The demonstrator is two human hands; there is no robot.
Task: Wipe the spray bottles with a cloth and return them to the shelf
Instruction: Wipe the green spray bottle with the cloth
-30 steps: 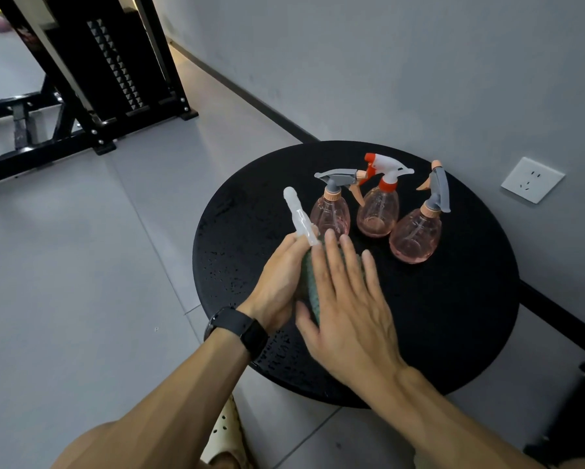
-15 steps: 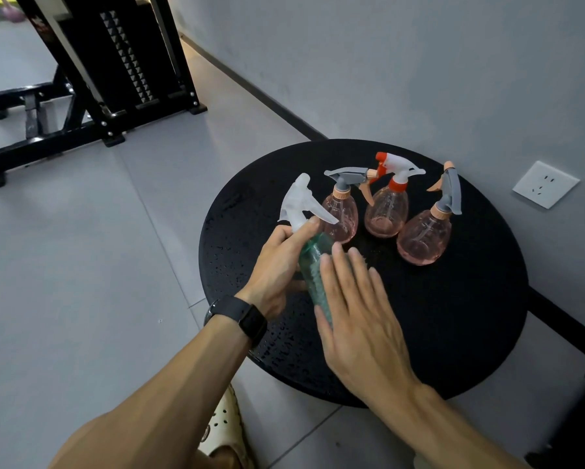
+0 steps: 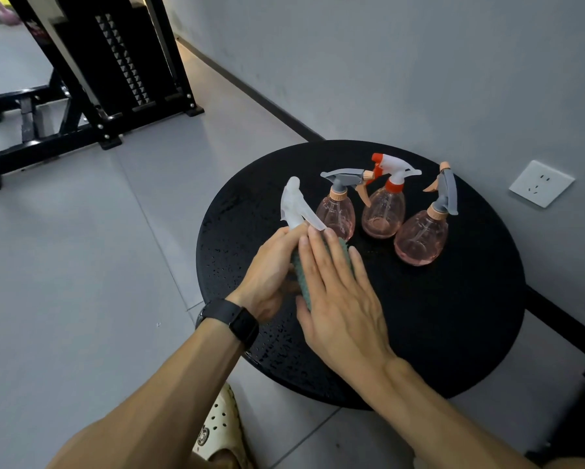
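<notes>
Green cloth (image 3: 343,247) covers the white-nozzled bottle (image 3: 296,206) on the black table (image 3: 453,316). Our left hand (image 3: 272,272) grips the bottle; our right hand (image 3: 338,292) presses flat, fingers straight, on the cloth.

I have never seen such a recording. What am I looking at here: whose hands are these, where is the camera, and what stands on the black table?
There is no machine: a person wears a camera on the head, looking down at their own hands. The left hand, with a black watch at the wrist, grips a greenish spray bottle with a white trigger head. The right hand lies flat against its body; whether a cloth is underneath I cannot tell. Three pink spray bottles stand on the round black table, near a wall socket.
</notes>
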